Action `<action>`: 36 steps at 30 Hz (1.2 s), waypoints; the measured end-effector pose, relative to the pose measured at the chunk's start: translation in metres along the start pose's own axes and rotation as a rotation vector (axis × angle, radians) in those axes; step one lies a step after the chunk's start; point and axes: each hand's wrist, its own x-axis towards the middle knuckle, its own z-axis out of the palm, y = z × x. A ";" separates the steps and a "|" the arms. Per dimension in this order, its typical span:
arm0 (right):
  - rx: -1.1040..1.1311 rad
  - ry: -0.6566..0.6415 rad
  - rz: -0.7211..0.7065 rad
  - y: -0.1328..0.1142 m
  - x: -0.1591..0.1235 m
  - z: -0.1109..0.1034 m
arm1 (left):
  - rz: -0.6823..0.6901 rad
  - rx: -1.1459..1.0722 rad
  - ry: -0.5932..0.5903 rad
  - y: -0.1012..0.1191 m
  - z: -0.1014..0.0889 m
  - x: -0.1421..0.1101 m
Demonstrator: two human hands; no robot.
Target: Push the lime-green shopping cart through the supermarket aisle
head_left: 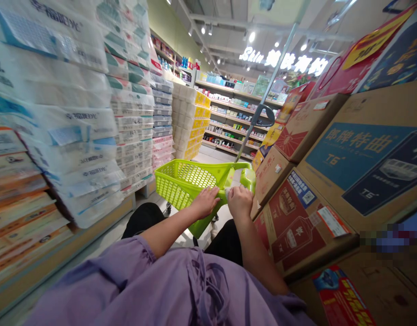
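A lime-green plastic shopping cart (pixel 191 226) with a perforated basket (pixel 170 192) stands right in front of my knees. My left hand (pixel 205 202) lies over the near rim of the cart, its fingers bent over the edge and pointing right. Close beside it, my right hand (pixel 241 201) is closed around the cart's handle part at the right; a small greyish bit shows at its fingertips, too small to name. Just beyond the right hand is a rounded light-green part (pixel 248 176). No goods show in the visible part of the basket.
Stacked tissue packs (pixel 89 117) line the left side on a low platform. Printed cartons (pixel 364 149) are piled close on the right. A metal pole (pixel 279 68) with a grey bracket (pixel 262 116) rises ahead. Farther back are yellow-and-white packs (pixel 191 120) and stocked shelves (pixel 233 115).
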 end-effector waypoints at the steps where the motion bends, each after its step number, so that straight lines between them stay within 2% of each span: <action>1: 0.001 0.001 -0.016 -0.008 -0.002 0.000 | 0.029 -0.016 0.003 0.006 -0.004 0.001; 4: 0.101 -0.019 -0.083 -0.019 -0.005 -0.003 | 0.054 -0.051 0.028 0.017 -0.017 0.002; 8: 0.445 -0.032 -0.199 0.001 -0.002 -0.006 | 0.010 -0.057 0.056 0.008 -0.028 -0.004; 11: 0.694 0.007 -0.048 0.025 0.004 0.000 | -0.032 -0.050 0.084 0.002 -0.031 -0.009; 14: 0.825 0.062 0.101 0.031 0.005 0.009 | -0.085 -0.010 0.109 0.009 -0.033 -0.013; 16: 0.844 0.096 0.112 0.023 0.002 0.014 | -0.056 0.015 0.120 0.020 -0.036 -0.014; 20: 0.855 0.109 0.042 -0.004 -0.011 0.016 | 0.035 0.042 0.153 0.042 -0.046 -0.013; 25: 0.858 0.046 -0.092 -0.012 -0.009 0.024 | -0.124 0.065 0.128 0.038 -0.063 -0.014; 28: 0.801 -0.003 -0.033 -0.004 0.013 0.037 | -0.181 0.134 0.115 0.031 -0.074 -0.013; 32: 0.764 -0.050 0.048 -0.001 0.041 0.056 | -0.255 0.249 0.013 0.036 -0.082 -0.003; 36: 0.800 -0.095 0.047 -0.012 0.041 0.064 | -0.284 0.263 0.002 0.039 -0.078 0.010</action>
